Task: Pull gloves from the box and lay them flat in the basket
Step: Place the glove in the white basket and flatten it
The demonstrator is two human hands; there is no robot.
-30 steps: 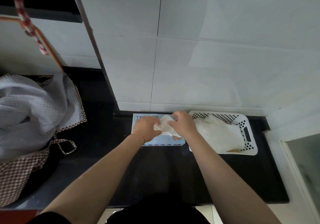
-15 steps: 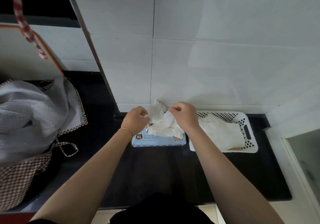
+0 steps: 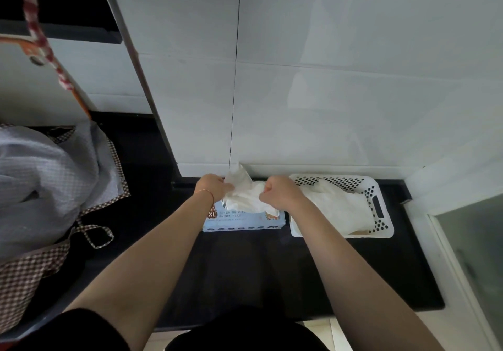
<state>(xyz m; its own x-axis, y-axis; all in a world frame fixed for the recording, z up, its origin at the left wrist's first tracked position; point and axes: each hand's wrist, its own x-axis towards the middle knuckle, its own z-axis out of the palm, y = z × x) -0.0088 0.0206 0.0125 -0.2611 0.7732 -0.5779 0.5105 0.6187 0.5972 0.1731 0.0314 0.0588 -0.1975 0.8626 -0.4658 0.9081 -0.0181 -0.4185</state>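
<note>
A light blue glove box (image 3: pixel 245 221) marked XL lies on the black counter against the wall. Above it a crumpled white glove (image 3: pixel 246 194) is stretched between both hands. My left hand (image 3: pixel 213 187) pinches its left end, which sticks up toward the wall. My right hand (image 3: pixel 279 191) grips its right side with curled fingers. Just right of the box stands a white perforated basket (image 3: pixel 381 184) with white gloves (image 3: pixel 340 206) lying in it.
A grey cloth with checked trim (image 3: pixel 46 184) is heaped on the left of the black counter (image 3: pixel 245 269). A white tiled wall rises right behind box and basket. A red-and-white cord (image 3: pixel 40 38) hangs at top left. A glass panel (image 3: pixel 473 255) borders the right.
The glove has come up out of the box and both hands have lifted and spread it slightly apart. Over the last half second the hands hardly moved.
</note>
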